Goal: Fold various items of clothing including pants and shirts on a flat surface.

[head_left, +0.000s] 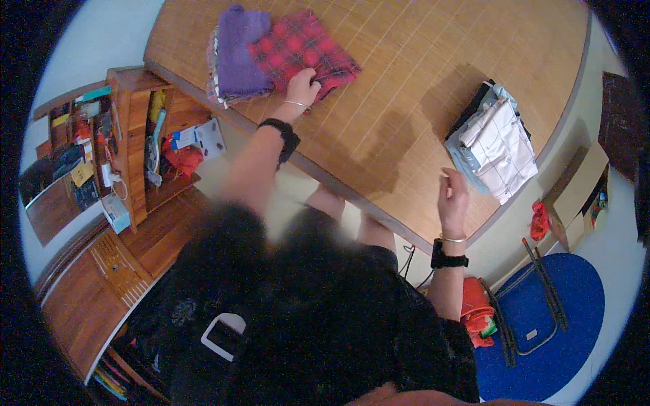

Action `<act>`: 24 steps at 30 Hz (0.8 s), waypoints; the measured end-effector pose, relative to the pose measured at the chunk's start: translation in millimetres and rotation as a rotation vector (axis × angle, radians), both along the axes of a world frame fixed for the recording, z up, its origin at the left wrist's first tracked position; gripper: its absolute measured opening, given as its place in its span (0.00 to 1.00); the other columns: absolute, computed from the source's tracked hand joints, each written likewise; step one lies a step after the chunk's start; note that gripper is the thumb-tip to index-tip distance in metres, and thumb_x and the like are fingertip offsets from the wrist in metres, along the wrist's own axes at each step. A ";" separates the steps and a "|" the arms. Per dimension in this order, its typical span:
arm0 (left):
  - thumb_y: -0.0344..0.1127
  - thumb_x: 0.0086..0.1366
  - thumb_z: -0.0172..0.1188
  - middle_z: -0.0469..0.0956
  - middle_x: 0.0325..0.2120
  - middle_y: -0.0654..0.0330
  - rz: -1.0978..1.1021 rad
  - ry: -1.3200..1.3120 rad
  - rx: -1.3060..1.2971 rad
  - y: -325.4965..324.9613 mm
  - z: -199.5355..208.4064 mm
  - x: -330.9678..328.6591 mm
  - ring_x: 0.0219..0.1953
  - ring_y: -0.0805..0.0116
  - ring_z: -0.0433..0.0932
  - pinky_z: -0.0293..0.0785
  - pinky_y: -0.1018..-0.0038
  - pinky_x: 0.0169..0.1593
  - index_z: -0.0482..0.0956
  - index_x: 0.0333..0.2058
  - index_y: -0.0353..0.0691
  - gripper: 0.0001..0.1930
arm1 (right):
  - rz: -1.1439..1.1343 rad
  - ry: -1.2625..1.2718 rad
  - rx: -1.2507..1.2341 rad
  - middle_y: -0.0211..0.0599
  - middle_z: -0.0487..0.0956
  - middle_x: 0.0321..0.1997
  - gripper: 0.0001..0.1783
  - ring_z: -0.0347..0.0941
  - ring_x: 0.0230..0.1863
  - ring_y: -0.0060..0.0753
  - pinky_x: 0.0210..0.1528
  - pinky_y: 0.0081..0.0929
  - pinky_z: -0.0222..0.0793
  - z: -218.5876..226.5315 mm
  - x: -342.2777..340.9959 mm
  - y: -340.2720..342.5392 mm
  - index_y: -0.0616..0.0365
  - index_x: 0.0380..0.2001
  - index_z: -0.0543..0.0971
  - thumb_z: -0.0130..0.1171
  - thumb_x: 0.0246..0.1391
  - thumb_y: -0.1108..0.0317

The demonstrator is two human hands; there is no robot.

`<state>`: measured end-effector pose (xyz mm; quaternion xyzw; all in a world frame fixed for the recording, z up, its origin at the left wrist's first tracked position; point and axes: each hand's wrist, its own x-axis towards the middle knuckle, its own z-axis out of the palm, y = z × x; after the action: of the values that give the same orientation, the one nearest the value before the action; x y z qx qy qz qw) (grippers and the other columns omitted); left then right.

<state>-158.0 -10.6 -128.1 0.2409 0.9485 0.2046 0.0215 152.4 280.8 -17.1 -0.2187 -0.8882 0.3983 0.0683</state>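
Observation:
A folded red-and-dark plaid cloth (305,49) lies at the far left of the table, partly against a stack of folded cloths with a purple cloth (242,51) on top. My left hand (302,89) is at the plaid cloth's near edge, fingers bent and closed on it; the fingertips are partly hidden. At the right stands a pile of folded cloths, topped by a white cloth with dark grid lines (502,139); light blue and black layers show below. Just short of that pile hovers my right hand (453,196), fingers loosely bent and apart, holding nothing.
The mat-topped wooden table (379,81) has a dark rim running close in front of me. Wooden shelves (132,149) with assorted items stand at the left. On the right, a blue round folding table (562,325) and a red bag (477,304) sit low beside the wall.

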 end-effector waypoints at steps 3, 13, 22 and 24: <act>0.29 0.50 0.53 0.75 0.29 0.54 0.034 -0.278 0.256 -0.9 46.5 15.1 0.34 0.63 0.74 0.69 0.71 0.37 0.72 0.35 0.32 0.12 | 0.117 -0.042 -0.093 0.44 0.72 0.33 0.10 0.71 0.28 0.39 0.31 0.27 0.67 -13.1 -8.3 -19.8 0.62 0.37 0.73 0.53 0.48 0.78; 0.24 0.51 0.46 0.74 0.37 0.63 0.438 -0.832 0.746 -9.7 142.8 101.8 0.41 0.71 0.71 0.66 0.75 0.48 0.73 0.39 0.34 0.15 | 0.309 -0.089 -0.141 0.45 0.74 0.34 0.12 0.73 0.29 0.41 0.31 0.29 0.69 -21.8 -31.4 -57.5 0.62 0.38 0.73 0.55 0.48 0.74; 0.21 0.48 0.45 0.72 0.43 0.55 0.528 -1.348 1.411 -43.3 98.8 151.1 0.47 0.63 0.70 0.65 0.67 0.53 0.68 0.44 0.31 0.20 | 0.218 -0.252 -0.458 0.46 0.75 0.38 0.15 0.74 0.32 0.38 0.34 0.28 0.70 -48.9 -37.6 -80.2 0.63 0.43 0.72 0.53 0.52 0.67; 0.21 0.47 0.47 0.71 0.45 0.54 0.498 -1.503 1.425 -54.9 79.0 157.3 0.49 0.61 0.70 0.64 0.65 0.55 0.67 0.46 0.31 0.23 | 0.156 -0.196 -0.462 0.45 0.75 0.38 0.16 0.74 0.35 0.37 0.35 0.28 0.70 -42.1 -43.1 -89.0 0.61 0.43 0.72 0.53 0.52 0.65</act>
<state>-0.7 -65.6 -49.1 -0.1911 0.3759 0.8072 0.4130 109.2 191.9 -59.2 -0.1967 -0.7903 0.5714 -0.1009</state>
